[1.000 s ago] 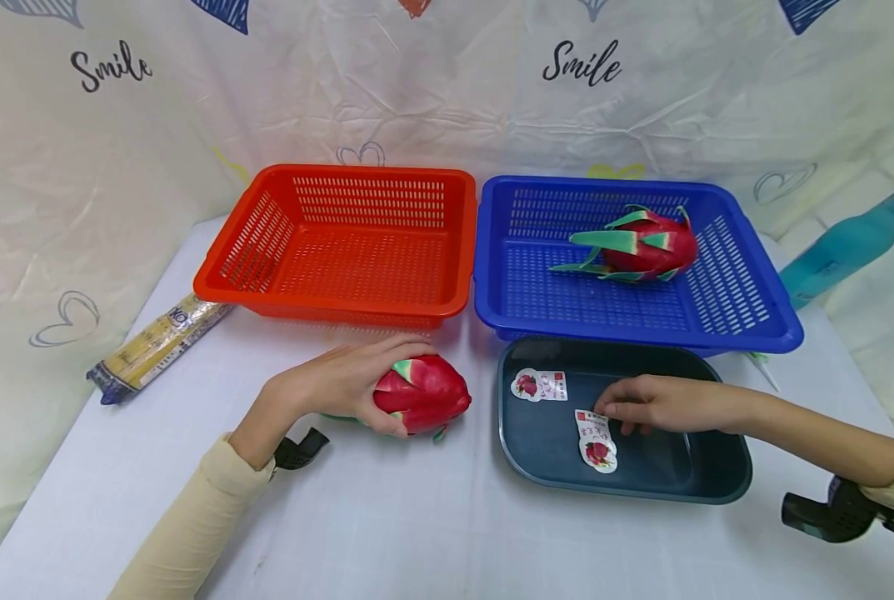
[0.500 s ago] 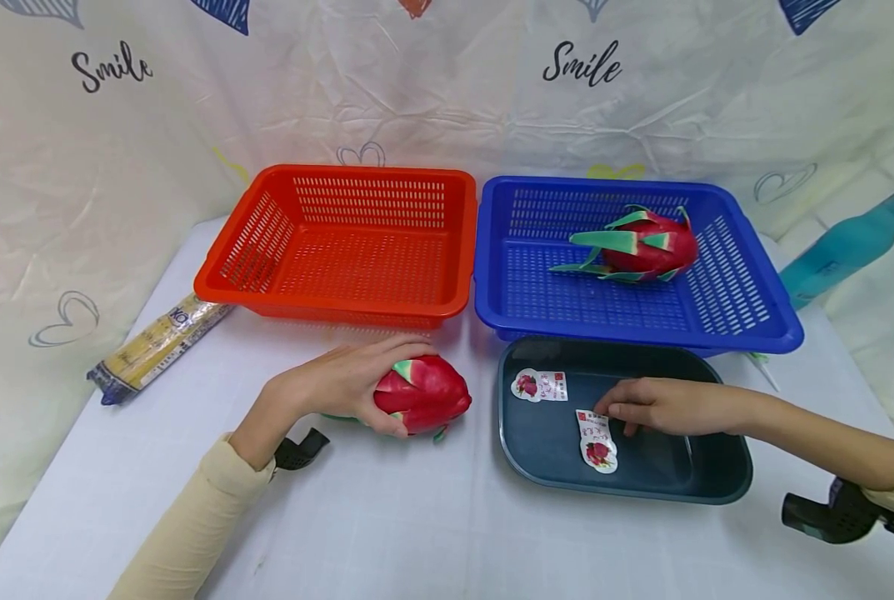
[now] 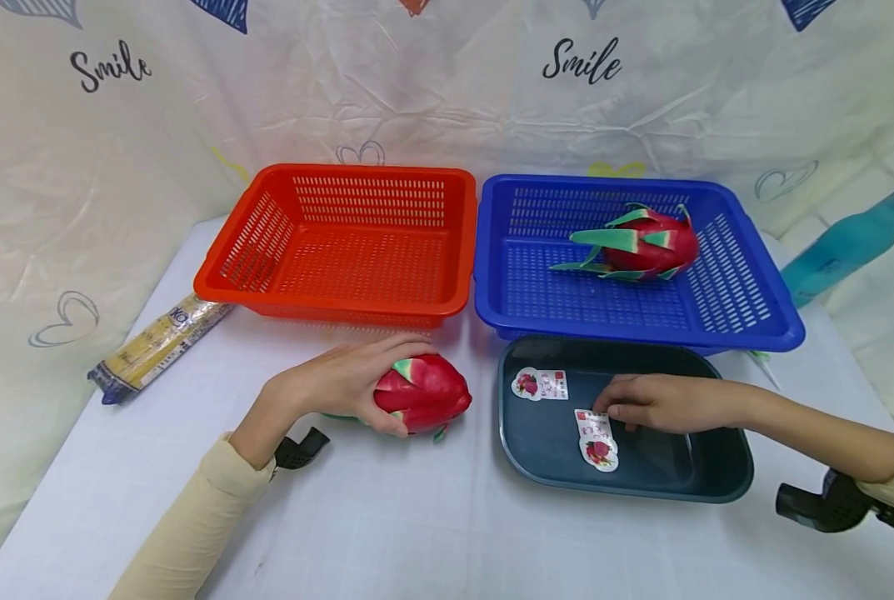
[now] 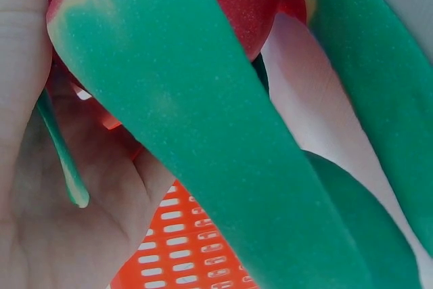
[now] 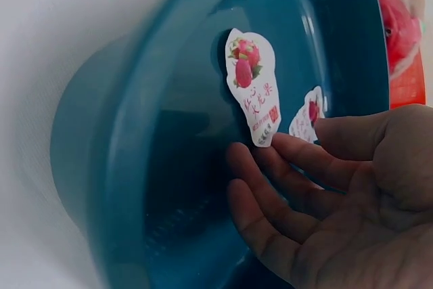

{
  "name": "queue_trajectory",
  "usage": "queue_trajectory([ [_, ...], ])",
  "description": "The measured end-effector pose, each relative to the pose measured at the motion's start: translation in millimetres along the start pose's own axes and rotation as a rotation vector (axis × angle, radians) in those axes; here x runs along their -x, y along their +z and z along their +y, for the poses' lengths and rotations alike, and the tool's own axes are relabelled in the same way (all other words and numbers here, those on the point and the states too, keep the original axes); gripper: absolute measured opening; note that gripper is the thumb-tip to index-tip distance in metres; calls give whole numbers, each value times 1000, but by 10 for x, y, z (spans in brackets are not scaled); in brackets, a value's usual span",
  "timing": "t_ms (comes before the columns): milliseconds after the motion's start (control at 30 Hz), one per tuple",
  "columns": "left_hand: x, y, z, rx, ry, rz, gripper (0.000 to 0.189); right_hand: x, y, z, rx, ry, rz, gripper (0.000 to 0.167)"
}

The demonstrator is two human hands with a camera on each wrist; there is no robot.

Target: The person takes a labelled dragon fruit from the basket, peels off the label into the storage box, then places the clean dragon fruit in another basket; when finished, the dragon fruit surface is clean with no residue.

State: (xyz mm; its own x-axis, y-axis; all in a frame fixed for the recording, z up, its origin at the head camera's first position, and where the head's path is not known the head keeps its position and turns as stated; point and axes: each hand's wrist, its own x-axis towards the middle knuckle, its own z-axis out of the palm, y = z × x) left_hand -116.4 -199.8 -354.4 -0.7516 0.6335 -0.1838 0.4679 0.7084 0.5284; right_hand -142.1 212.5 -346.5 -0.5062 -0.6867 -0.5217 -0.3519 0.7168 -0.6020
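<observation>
My left hand (image 3: 360, 379) grips a red dragon fruit (image 3: 432, 392) with green scales, from above and behind, on the white table. In the left wrist view a broad green scale (image 4: 169, 99) fills the middle, with my palm and fingers around the fruit. My right hand (image 3: 660, 402) reaches into a dark teal tub (image 3: 521, 462). Its fingertips are right at the narrow end of a dragon fruit label (image 3: 598, 446); in the right wrist view the thumb (image 5: 352, 133) stands apart from it. A second label (image 3: 538, 385) lies nearby in the tub.
Behind stand a red basket (image 3: 372, 250) and a blue basket (image 3: 521, 287), the blue one with another dragon fruit (image 3: 652, 246) inside. A yellow packet (image 3: 162, 346) lies at the left. A bottle of blue liquid (image 3: 851, 246) stands at the right.
The right forearm and its wrist camera have shifted very slightly. Both hands otherwise stay where they were, the left on the dragon fruit and the right at the label.
</observation>
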Motion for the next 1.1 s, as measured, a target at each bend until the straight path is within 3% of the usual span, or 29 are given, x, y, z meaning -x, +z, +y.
queue_trajectory([
  [233,1,-10,3,-3,-10,-7,95,-16,-11,6,45,-65,17,27],
  [500,-1,-14,-1,-4,-14,-11,95,-31,1,5,196,-160,103,22],
  [1100,-6,-4,12,-7,-21,-8,95,-79,22,21,265,-163,146,18],
])
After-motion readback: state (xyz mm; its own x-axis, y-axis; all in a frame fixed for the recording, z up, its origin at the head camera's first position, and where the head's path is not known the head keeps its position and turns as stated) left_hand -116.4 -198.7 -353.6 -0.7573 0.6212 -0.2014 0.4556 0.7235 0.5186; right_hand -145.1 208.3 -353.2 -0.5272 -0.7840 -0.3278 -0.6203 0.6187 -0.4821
